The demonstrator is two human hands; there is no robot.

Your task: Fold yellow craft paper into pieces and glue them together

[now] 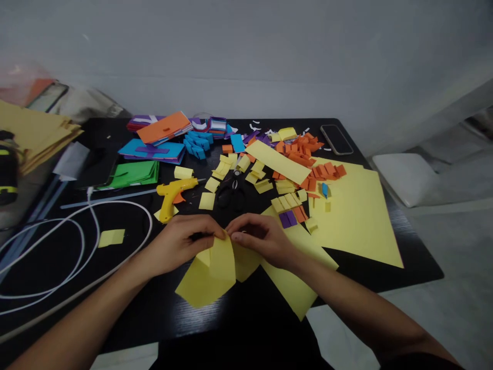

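My left hand [187,241] and my right hand [265,239] meet near the table's front edge, both pinching the top of a yellow paper sheet [223,259]. The sheet is bent over and hangs down between them. Below it lies a flat yellow piece of paper [200,288], partly covered. Another yellow sheet [304,272] rests under my right forearm. Just beyond my fingers are black-handled scissors [231,192], with small folded yellow paper pieces around them. A yellow glue gun [173,195] lies beyond my left hand.
Folded orange pieces [300,149], blue pieces [198,144] and stacked coloured packets [152,150] lie toward the wall. Large yellow sheets [358,216] cover the right side, with a phone [336,139] behind. A white cable [146,216] loops across the left.
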